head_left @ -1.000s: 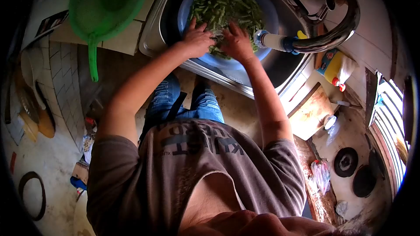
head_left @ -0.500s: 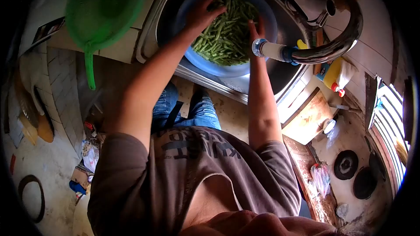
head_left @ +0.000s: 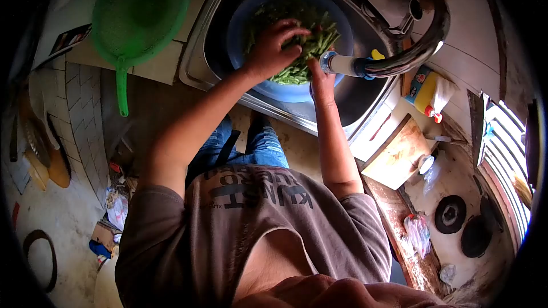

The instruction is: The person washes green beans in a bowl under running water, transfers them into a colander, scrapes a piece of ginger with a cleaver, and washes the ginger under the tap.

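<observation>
A blue basin (head_left: 233,29) sits in the metal sink and holds many cut green beans (head_left: 294,73). My left hand (head_left: 277,51) is over the beans, its fingers apart and curved, with the thumb away from them. At the right of the pile, my right hand (head_left: 323,82) reaches in among the beans. Its fingers are mostly hidden by the beans and the tap nozzle, so I cannot see what they grip. The chrome tap (head_left: 419,60) arches in from the right, with its clear nozzle end (head_left: 328,63) just above my right hand.
Left of the metal sink (head_left: 197,60), a green strainer (head_left: 140,11) lies on the counter, its handle sticking out past the edge. To the right are a yellow bottle (head_left: 425,94), a wooden cutting board (head_left: 398,154) and dark stove burners (head_left: 451,214).
My left hand has moved from the basin's left rim to over the middle of the beans. My right hand has shifted inward and toward me, and the beans are bunched more to the right.
</observation>
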Demonstrator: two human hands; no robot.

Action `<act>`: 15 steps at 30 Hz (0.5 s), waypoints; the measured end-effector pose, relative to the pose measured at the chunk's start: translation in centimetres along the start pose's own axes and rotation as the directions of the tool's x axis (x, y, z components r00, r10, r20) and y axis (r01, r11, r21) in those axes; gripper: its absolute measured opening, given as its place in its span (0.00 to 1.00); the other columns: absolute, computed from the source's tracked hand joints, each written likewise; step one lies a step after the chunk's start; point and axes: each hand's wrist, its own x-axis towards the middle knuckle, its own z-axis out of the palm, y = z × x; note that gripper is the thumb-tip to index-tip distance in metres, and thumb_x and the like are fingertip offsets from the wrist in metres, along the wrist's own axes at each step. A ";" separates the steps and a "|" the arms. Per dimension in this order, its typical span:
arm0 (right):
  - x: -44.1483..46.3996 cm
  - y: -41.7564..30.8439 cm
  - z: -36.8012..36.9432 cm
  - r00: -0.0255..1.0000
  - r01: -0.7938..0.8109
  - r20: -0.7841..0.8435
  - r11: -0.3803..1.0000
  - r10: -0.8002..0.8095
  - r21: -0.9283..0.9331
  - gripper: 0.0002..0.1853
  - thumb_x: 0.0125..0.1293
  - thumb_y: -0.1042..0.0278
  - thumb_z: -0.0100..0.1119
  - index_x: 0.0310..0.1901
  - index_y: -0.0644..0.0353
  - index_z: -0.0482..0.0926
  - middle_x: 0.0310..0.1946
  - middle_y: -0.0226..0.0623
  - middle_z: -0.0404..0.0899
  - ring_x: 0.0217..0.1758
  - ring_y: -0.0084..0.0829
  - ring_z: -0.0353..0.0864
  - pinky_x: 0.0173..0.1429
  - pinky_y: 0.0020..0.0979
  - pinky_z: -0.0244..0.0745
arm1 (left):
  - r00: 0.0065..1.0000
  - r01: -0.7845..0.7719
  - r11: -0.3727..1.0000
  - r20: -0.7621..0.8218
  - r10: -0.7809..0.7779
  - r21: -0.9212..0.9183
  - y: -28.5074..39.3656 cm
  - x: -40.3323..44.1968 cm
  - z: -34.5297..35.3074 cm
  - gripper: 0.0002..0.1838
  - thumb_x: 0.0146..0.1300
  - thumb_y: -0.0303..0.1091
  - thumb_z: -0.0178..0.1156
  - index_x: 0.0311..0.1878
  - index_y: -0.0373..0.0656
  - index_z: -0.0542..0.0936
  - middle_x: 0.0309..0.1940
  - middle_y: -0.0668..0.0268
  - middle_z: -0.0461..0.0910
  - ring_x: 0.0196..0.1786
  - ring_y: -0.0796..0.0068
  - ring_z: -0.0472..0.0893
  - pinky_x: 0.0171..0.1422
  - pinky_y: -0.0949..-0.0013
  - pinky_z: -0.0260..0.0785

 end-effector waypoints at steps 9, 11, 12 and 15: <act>1.6 0.6 -4.5 0.975 -0.162 -0.186 0.960 0.120 -0.229 0.25 0.61 0.71 0.57 0.61 0.61 0.67 0.54 0.36 0.72 0.57 0.31 0.71 0.63 0.31 0.63 | 0.972 0.203 0.958 -0.162 -0.171 0.205 -2.9 -2.5 -1.1 0.31 0.59 0.46 0.63 0.66 0.57 0.68 0.68 0.59 0.60 0.71 0.56 0.58 0.71 0.54 0.53; 1.8 1.8 -4.0 0.939 -0.284 -0.202 0.959 0.278 -0.005 0.35 0.63 0.57 0.60 0.69 0.56 0.59 0.67 0.41 0.61 0.67 0.35 0.64 0.67 0.33 0.59 | 0.756 0.558 0.739 -0.137 -0.641 -0.378 -2.7 -1.5 -0.5 0.32 0.56 0.43 0.66 0.64 0.50 0.68 0.63 0.59 0.66 0.65 0.61 0.65 0.66 0.57 0.60; 1.8 3.8 -3.0 0.920 -0.346 -0.227 0.934 0.320 -0.087 0.32 0.62 0.57 0.61 0.66 0.56 0.62 0.63 0.39 0.64 0.65 0.33 0.64 0.66 0.33 0.59 | 0.669 0.619 0.599 -0.059 -0.741 -0.507 -3.5 -1.2 0.2 0.34 0.55 0.43 0.67 0.64 0.47 0.67 0.62 0.60 0.68 0.63 0.64 0.68 0.64 0.58 0.63; 3.6 9.8 -3.3 0.853 -0.491 -0.131 0.862 0.505 0.123 0.32 0.60 0.56 0.63 0.64 0.56 0.65 0.61 0.37 0.65 0.64 0.31 0.62 0.67 0.34 0.55 | 0.591 0.578 0.252 0.185 -0.785 -0.776 -7.0 -0.6 2.9 0.37 0.53 0.44 0.69 0.64 0.44 0.67 0.57 0.61 0.72 0.58 0.66 0.73 0.59 0.61 0.69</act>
